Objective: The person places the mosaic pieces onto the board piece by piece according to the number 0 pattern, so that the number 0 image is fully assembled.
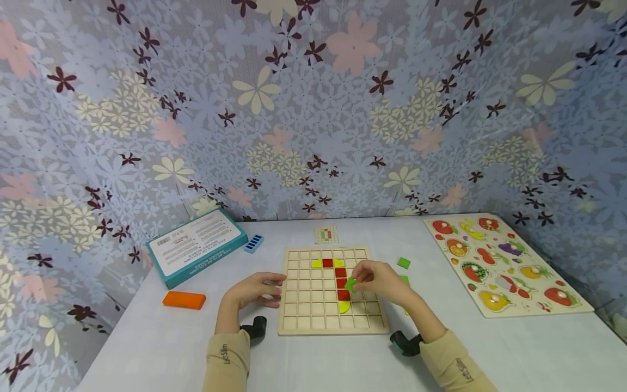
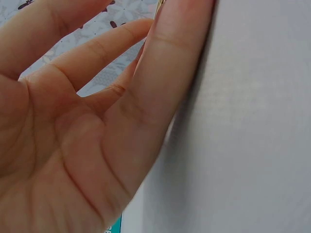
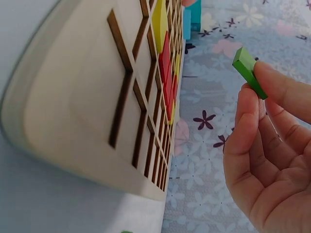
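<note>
A wooden grid board lies in front of me with a short run of tiles in its cells. Red square tiles form most of it, with yellow rounded tiles at its corners and end. Between thumb and fingertips, my right hand pinches a green square tile, held above the board beside the red column. My left hand rests at the board's left edge, fingers loosely bent and fingertips right at the rim; its palm holds nothing.
Loose green tiles lie right of the board. Behind it is a small pattern card. At left stand a teal box, a blue slotted piece and an orange block. A fruit puzzle board lies at right.
</note>
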